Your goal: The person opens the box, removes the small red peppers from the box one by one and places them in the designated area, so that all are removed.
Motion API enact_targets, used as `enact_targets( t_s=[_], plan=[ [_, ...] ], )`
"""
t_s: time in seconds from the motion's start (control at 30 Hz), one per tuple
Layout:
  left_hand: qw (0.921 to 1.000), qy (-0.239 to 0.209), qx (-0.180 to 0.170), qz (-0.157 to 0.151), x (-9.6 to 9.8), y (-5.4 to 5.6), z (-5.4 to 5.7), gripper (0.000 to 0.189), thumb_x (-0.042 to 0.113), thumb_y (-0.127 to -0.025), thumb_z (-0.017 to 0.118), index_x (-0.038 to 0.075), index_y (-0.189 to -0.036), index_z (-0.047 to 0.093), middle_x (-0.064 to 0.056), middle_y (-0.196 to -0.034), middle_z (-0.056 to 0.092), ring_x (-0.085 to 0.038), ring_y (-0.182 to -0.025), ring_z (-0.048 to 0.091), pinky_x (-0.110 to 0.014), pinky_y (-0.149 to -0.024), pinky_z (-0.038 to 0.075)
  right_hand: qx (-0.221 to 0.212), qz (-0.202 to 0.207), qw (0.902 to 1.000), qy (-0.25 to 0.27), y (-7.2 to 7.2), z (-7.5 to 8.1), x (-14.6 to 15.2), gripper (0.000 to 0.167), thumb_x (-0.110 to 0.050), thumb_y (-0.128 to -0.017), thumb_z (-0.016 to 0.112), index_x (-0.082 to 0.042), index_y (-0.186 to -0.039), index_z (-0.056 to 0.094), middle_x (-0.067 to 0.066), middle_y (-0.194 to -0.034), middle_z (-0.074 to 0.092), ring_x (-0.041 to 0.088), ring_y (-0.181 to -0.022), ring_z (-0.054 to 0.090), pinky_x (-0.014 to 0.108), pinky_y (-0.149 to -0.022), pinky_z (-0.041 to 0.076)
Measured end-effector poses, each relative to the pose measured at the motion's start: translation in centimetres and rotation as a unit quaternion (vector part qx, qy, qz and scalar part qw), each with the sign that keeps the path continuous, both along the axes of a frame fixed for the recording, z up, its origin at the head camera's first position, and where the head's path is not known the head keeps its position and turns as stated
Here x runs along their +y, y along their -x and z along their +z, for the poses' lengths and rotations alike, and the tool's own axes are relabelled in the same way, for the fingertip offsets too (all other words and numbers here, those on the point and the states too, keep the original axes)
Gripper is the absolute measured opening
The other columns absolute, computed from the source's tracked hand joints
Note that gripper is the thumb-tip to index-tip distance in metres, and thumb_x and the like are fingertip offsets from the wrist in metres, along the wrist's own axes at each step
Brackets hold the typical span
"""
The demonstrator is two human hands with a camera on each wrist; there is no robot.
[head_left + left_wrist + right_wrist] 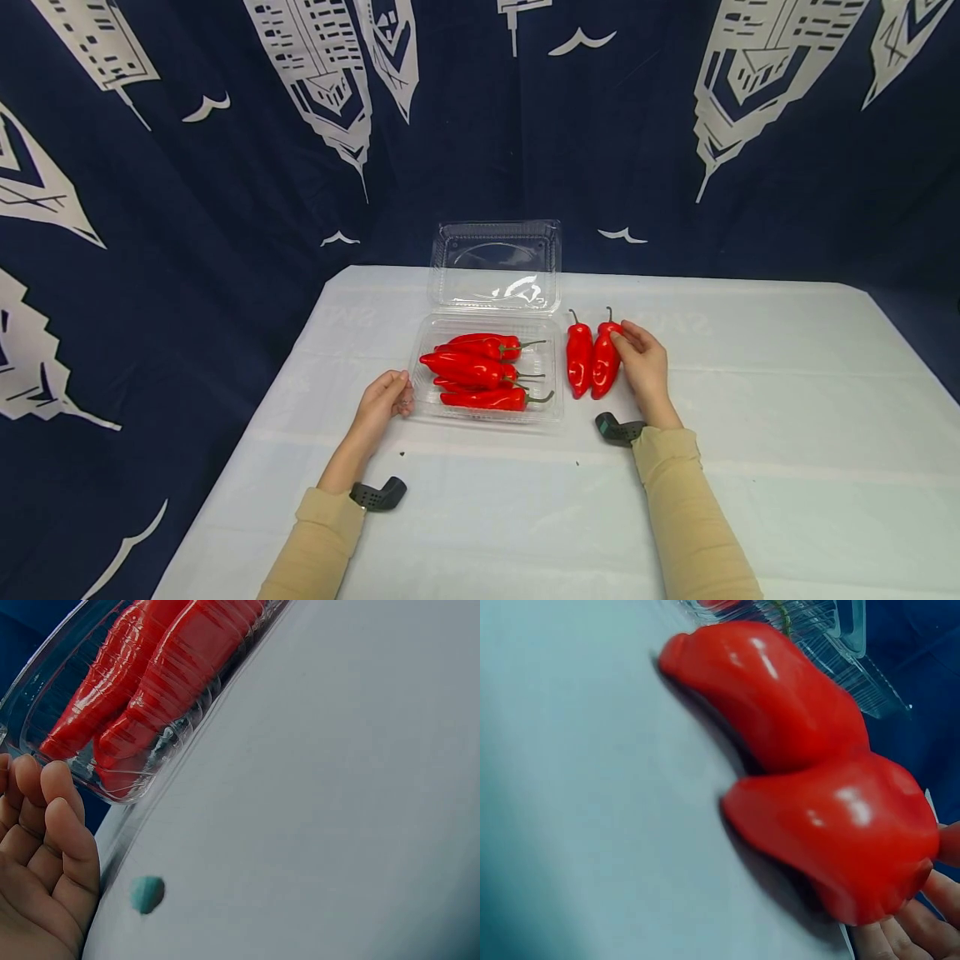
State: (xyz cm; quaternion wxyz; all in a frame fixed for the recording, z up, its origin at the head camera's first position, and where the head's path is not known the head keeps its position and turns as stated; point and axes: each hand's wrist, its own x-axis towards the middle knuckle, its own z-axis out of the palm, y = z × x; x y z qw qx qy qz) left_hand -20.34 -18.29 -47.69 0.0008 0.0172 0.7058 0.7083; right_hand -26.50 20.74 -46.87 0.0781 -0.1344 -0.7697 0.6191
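An opened clear plastic clamshell box [551, 408] holds several red peppers [472, 369] with green stems, some stacked on others. My left hand [382, 400] is at the box's left edge, its fingertips on the rim; in the left wrist view, its fingers [64, 825] are bent beside the box corner. Right of the box, two more red peppers lie side by side, stems pointing away from me. My right hand [643, 362] grips the right one [606, 362] near its stem end, thumb and fingers on either side. The left one [579, 360] touches it or nearly so.
The hinged clear lid [495, 267] stands raised behind the box, near the table's far edge. A white cloth covers the table [787, 417]. Dark blue fabric [465, 150] with pale building prints hangs behind. Small dark specks [402, 454] dot the cloth.
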Motion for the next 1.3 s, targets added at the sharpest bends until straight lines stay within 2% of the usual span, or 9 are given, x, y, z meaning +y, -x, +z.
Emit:
enact_targets(
  t_s=[0.57, 0.87, 1.0, 1.3],
  plan=[
    [0.9993, 0.022, -0.027, -0.01, -0.16, -0.02, 0.65, 0.027, 0.018, -0.103, 0.038, -0.006, -0.094, 0.047, -0.005, -0.075, 0.048, -0.011, -0.061, 0.047, -0.022, -0.057, 0.043, 0.003, 0.015, 0.9995, -0.027, 0.12, -0.1, -0.07, 0.049, -0.028, -0.097, 0.051, -0.003, -0.138, 0.043, 0.016, -0.138, 0.046, 0.027, -0.125, 0.046, 0.037, -0.1, 0.038],
    [0.9999, 0.014, -0.003, 0.0, -0.08, 0.04, -0.02, 0.031, 0.026, -0.1, 0.045, -0.003, -0.09, 0.048, -0.006, -0.074, 0.048, -0.011, -0.061, 0.047, -0.021, -0.054, 0.042, 0.018, 0.024, 0.9992, -0.027, 0.16, -0.17, -0.06, 0.046, -0.024, -0.098, 0.049, -0.001, -0.137, 0.044, 0.018, -0.136, 0.047, 0.029, -0.124, 0.046, 0.038, -0.101, 0.037],
    [0.9999, 0.012, 0.0, 0.001, -0.01, 0.01, -0.01, 0.031, 0.026, -0.1, 0.045, -0.004, -0.091, 0.048, -0.006, -0.075, 0.048, -0.011, -0.061, 0.047, -0.021, -0.054, 0.042, 0.01, 0.025, 0.9993, -0.026, 0.1, -0.12, -0.05, 0.047, -0.026, -0.098, 0.048, -0.002, -0.138, 0.043, 0.017, -0.138, 0.046, 0.028, -0.125, 0.045, 0.038, -0.102, 0.037],
    [0.9996, 0.019, -0.017, -0.009, -0.06, 0.02, 0.3, 0.029, 0.021, -0.102, 0.042, -0.006, -0.093, 0.047, -0.006, -0.075, 0.047, -0.012, -0.061, 0.047, -0.022, -0.056, 0.043, 0.003, 0.0, 0.9999, -0.017, -0.07, 0.45, -0.11, 0.048, -0.026, -0.097, 0.048, -0.003, -0.139, 0.042, 0.016, -0.139, 0.045, 0.027, -0.127, 0.043, 0.038, -0.102, 0.036]
  ],
)
